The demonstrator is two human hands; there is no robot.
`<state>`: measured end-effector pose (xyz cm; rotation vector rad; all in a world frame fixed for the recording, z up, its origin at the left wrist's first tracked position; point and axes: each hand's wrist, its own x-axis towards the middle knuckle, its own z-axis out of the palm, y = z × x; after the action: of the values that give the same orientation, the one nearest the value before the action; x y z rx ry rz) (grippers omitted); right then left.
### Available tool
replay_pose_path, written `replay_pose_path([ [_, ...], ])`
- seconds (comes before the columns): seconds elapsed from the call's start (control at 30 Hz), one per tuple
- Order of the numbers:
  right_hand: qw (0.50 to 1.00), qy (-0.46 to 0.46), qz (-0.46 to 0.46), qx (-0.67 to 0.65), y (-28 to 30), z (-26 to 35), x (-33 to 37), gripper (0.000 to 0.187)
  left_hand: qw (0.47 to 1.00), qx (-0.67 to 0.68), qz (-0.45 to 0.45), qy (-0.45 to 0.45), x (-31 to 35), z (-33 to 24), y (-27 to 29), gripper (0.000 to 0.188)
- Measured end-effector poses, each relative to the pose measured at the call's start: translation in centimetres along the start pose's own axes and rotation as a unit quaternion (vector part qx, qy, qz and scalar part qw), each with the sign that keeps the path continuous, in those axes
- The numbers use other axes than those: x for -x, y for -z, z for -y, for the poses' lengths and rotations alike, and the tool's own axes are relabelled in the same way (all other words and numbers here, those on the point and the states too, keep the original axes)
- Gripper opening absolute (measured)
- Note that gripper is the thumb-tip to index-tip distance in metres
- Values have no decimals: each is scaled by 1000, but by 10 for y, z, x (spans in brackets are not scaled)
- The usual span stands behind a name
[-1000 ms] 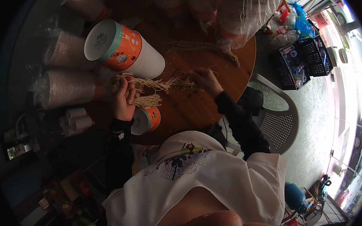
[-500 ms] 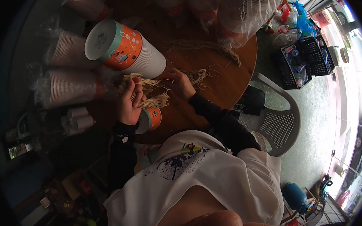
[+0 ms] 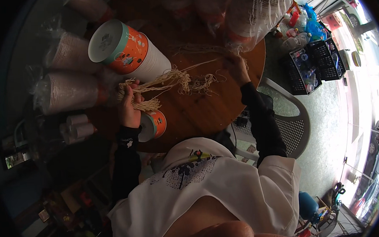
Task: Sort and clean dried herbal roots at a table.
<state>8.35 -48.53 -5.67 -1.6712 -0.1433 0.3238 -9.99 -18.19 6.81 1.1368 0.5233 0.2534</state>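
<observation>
My left hand is closed round a bundle of cream-coloured string, whose cut ends fan out below the fingers. Several strands run rightward from it through a loose tangle above the tabletop. My right hand pinches the far end of a taut strand near the table's right edge. Just beyond my left hand lies a tall stack of white paper tubs, tipped on its side, with an orange and green tub at its end. A smaller orange tub rests beside my left wrist.
Bagged stacks of paper tubs line the left side, and more bagged tubs stand at the far right of the wooden table. More string lies behind. A grey plastic chair and black crates of bottles are to the right.
My right hand has moved away to the right and far side, drawing strands out from the bundle. My left hand has shifted slightly left, still gripping the string.
</observation>
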Motion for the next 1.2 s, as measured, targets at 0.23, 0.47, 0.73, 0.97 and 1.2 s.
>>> replay_pose_path([
  [0.23,949,-115,-189,224,104,-163,-5,20,997,78,14,-9,-18,-14,25,19],
  [0.47,884,-171,-146,410,142,-181,36,23,998,62,27,9,-26,-14,28,20],
  [0.73,853,133,307,400,-12,92,41,18,979,-100,159,83,-4,16,-54,21],
  [0.97,773,390,317,386,-68,158,40,15,967,-48,216,122,2,43,-74,24],
  [1.2,799,337,350,356,-70,135,27,19,933,-60,246,255,15,34,-65,20],
])
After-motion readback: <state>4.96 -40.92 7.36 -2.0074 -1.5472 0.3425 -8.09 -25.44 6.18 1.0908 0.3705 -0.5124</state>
